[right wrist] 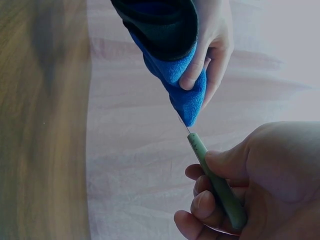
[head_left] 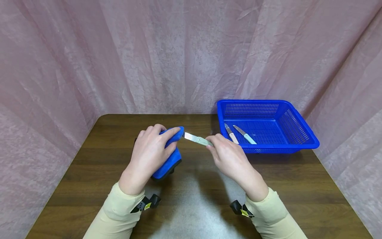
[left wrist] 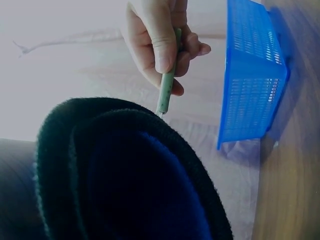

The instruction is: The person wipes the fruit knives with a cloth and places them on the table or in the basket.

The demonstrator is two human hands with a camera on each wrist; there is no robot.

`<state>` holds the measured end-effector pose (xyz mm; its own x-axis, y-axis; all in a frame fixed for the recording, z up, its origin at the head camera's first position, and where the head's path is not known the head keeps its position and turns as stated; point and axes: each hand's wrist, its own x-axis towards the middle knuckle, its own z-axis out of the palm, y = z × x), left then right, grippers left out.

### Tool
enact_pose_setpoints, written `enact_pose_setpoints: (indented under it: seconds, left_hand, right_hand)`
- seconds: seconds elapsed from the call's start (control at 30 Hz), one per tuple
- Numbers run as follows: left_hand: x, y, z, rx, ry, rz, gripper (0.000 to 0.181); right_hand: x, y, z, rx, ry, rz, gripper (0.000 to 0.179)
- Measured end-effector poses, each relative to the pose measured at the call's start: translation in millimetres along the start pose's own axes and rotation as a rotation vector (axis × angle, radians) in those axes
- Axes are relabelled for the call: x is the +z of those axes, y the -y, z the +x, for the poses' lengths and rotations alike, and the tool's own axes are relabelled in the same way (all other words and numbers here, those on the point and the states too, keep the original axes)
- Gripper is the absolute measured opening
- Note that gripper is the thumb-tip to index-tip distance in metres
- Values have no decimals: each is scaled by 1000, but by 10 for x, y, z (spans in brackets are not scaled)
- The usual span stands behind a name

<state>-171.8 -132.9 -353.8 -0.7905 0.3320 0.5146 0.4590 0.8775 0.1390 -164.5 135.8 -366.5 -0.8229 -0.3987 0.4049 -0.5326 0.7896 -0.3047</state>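
Observation:
A blue cloth with dark edging (head_left: 168,166) is bunched in my left hand (head_left: 150,151), above the table. My right hand (head_left: 229,154) grips a small knife by its pale green handle (right wrist: 220,187). The blade (head_left: 190,136) points left, and its tip end is hidden in a fold of the cloth. In the right wrist view, the left thumb and fingers pinch the cloth (right wrist: 187,102) around the blade. Dark, blurred cloth (left wrist: 135,175) fills the lower part of the left wrist view, with the right hand (left wrist: 160,40) beyond it.
A blue plastic basket (head_left: 301,146) stands at the back right of the wooden table (head_left: 98,172). Inside lie a knife with a light pinkish handle (head_left: 233,137) and one with a pale turquoise handle (head_left: 249,138). Pink curtains (head_left: 167,56) hang behind the table.

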Motion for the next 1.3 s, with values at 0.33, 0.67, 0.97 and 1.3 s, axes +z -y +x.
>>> enact_pose_setpoints:
  seconds: [0.33,0.67,0.97,1.3]
  left_hand:
    - [-16,39,4,-13,7,6,46]
    - [-28,64,-6,-40,5,-1,44]
    - [-45,67,-5,-35,-20,-6,44]
    - [-78,42,-3,-24,-38,-26,44]
  right_hand:
    - [-7,-7,-6,-6,1,-2,17]
    - [-11,-12,-4,-7,3,1,16]
    - [-5,-21,-4,8,-6,6,18]
    - [-3,-38,6,61,5,7,15]
